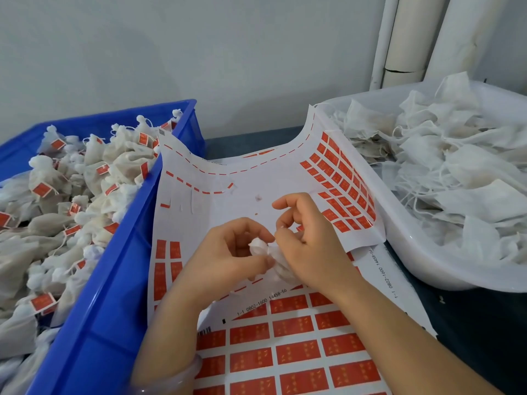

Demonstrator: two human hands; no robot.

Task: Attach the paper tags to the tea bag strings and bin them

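White tea bag (pixel 261 248), one, between two hands (pixel 228 253) (pixel 312 246)

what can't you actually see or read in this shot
- Head view: the left hand and right hand cover most of the tea bag; its string and any tag cannot be made out.
- Print on the red tags: too blurred to read.
- The blue bin is cut off by the left edge, the white tub by the right edge.

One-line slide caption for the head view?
Left hand and right hand grip a tea bag over tag sheets, between blue bin of tagged bags and white tub.
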